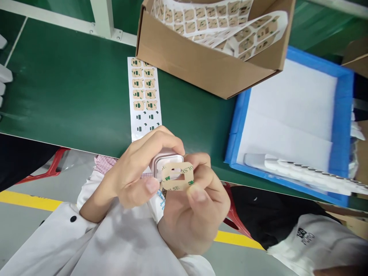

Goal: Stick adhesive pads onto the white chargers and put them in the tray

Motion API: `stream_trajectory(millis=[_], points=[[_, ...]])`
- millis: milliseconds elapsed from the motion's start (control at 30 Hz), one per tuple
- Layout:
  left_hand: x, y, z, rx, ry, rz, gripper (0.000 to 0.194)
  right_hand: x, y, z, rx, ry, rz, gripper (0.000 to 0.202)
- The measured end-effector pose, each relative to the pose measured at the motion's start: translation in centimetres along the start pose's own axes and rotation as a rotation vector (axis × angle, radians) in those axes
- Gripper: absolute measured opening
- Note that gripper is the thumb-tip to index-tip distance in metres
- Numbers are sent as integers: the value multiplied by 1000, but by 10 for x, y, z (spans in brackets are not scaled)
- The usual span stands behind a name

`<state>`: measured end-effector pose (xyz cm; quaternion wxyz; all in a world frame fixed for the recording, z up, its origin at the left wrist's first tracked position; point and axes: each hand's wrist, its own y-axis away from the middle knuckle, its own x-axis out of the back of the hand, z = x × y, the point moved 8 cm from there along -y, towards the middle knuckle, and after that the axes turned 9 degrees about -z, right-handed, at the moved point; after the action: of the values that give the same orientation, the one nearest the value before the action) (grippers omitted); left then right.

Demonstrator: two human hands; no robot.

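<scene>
My left hand [143, 165] is closed around a small white plastic housing [157, 163] with rounded corners, its end face turned up toward me. Between thumb and forefinger, my right hand [201, 195] pinches a tan adhesive pad [175, 186] with green print and cut-outs. The pad hangs in front of the housing's face and hides part of it; whether the two touch I cannot tell. Just beyond my hands lies a white backing sheet [145, 122] with two columns of similar pads, its nearer spots bare of them.
A cardboard box [207, 71] holding more pad sheets [198, 25] stands at the back. To the right, a blue tray [241, 119] contains a row of white plastic parts [296, 170]. White pieces [5, 74] sit at the far left of the green table [71, 88]. Another person's sleeve [319, 241] is at lower right.
</scene>
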<state>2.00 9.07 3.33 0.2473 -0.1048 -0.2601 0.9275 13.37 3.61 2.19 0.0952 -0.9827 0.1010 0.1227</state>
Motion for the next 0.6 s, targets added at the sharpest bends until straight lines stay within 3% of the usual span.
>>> stream_trajectory(millis=[600], points=[[0, 3, 6, 42, -59, 40, 29, 0, 1, -1, 29, 43, 24, 36]])
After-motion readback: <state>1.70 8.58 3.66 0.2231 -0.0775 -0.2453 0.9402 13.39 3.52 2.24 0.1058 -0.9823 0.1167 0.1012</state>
